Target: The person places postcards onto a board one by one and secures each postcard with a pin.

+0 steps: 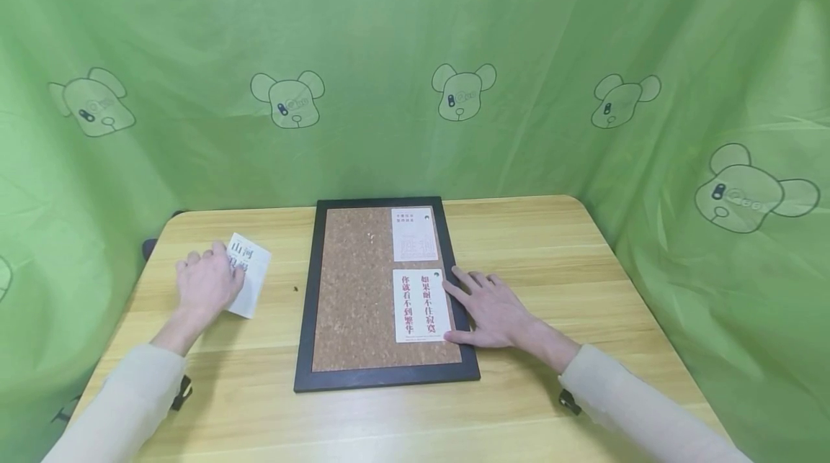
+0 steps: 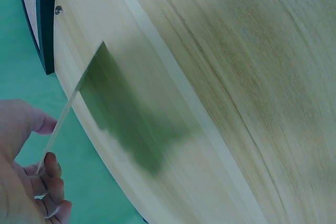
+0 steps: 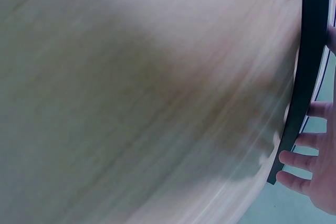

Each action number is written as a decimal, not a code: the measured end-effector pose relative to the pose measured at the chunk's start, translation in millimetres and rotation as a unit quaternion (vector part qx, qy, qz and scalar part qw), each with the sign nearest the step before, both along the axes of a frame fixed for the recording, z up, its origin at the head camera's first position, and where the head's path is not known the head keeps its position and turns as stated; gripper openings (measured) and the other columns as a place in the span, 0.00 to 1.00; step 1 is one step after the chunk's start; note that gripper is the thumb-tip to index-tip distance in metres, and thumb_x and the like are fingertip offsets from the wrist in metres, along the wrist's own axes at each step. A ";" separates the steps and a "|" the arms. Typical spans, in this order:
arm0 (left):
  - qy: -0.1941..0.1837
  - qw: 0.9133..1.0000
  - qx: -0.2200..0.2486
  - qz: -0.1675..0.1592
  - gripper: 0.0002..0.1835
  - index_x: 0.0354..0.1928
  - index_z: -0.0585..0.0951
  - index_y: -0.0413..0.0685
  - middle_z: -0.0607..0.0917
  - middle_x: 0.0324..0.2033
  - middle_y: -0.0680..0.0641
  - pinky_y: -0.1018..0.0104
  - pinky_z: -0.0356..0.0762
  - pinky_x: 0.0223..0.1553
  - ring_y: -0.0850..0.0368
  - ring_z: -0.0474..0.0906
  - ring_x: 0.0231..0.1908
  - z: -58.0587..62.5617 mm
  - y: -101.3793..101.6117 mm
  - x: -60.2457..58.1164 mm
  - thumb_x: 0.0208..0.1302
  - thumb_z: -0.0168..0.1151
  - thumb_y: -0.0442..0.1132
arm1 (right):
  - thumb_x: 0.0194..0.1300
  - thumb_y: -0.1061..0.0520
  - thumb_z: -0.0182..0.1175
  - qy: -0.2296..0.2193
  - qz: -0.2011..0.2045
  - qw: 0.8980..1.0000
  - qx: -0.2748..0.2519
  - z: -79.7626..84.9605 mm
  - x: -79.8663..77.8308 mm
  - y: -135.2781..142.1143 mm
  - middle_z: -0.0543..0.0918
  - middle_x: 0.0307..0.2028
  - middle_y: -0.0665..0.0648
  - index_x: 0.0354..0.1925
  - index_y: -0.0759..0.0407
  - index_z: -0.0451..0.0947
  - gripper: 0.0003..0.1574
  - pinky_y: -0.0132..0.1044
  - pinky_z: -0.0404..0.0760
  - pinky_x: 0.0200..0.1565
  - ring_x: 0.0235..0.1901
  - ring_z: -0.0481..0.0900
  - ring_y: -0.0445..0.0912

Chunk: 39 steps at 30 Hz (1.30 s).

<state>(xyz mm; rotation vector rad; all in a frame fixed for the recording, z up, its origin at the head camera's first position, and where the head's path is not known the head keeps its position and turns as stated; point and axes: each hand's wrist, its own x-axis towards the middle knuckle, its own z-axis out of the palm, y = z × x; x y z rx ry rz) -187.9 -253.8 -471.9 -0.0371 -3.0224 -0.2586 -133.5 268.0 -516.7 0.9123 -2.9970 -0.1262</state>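
Observation:
My left hand (image 1: 206, 279) pinches a white card (image 1: 254, 276) with dark printed characters between thumb and fingers, left of the corkboard. In the left wrist view the card (image 2: 73, 95) appears edge-on and tilted, casting a shadow on the table. The corkboard (image 1: 357, 290) lies flat in a black frame. On its right side, a pale card (image 1: 415, 236) sits above a white card with red characters (image 1: 418, 304), each with a small dark pin at its upper right corner. My right hand (image 1: 489, 308) rests with spread fingers on the frame's right edge, fingertips at the red-lettered card.
A small tack (image 1: 295, 289) lies on the wooden table (image 1: 551, 247) between the held card and the board. Green curtains (image 1: 389, 146) with bear-head drawings hang around the back and sides of the table.

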 end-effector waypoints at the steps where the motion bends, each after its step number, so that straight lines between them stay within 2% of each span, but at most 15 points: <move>1: 0.004 1.000 0.002 0.000 0.20 0.45 0.72 0.30 0.81 0.29 0.32 0.45 0.71 0.38 0.35 0.76 0.34 0.3 0.7 0.2 0.71 0.58 0.46 | 0.62 0.09 0.44 0.000 0.000 1.000 0.001 0.0 0.1 0.0 0.61 0.82 0.64 0.82 0.47 0.60 0.67 0.63 0.78 0.66 0.71 0.74 0.65; 10: 0.031 0.999 0.008 -0.006 0.16 0.44 0.72 0.30 0.81 0.27 0.32 0.48 0.69 0.35 0.37 0.74 0.32 2.2 8.3 2.0 0.71 0.55 0.41 | 0.62 0.09 0.45 -0.004 -0.001 1.000 -0.003 0.1 0.3 0.1 0.61 0.82 0.64 0.82 0.48 0.59 0.67 0.63 0.78 0.66 0.71 0.73 0.65; 21: 0.063 0.998 0.012 -0.020 0.17 0.51 0.74 0.28 0.83 0.30 0.30 0.49 0.71 0.34 0.37 0.76 0.31 0.1 15.7 1.8 0.73 0.52 0.38 | 0.62 0.09 0.45 -0.001 -0.001 1.000 -0.009 -0.8 0.3 0.4 0.62 0.82 0.64 0.82 0.47 0.60 0.67 0.64 0.77 0.66 0.71 0.74 0.65; 33: 0.109 0.993 -0.001 -0.038 0.15 0.49 0.77 0.28 0.85 0.32 0.29 0.53 0.71 0.30 0.38 0.77 0.30 -2.1 20.8 1.8 0.73 0.53 0.36 | 0.62 0.09 0.45 0.002 0.001 1.000 -0.008 -1.6 -0.7 0.8 0.61 0.82 0.64 0.82 0.47 0.60 0.66 0.64 0.78 0.65 0.71 0.74 0.65; 39: 0.119 0.992 -0.013 -0.039 0.12 0.44 0.76 0.31 0.85 0.32 0.30 0.54 0.70 0.30 0.37 0.78 0.30 0.1 24.9 3.6 0.73 0.52 0.37 | 0.62 0.09 0.45 0.006 0.003 1.000 -0.006 -1.0 -0.8 0.4 0.63 0.81 0.65 0.82 0.48 0.61 0.66 0.64 0.79 0.65 0.70 0.74 0.65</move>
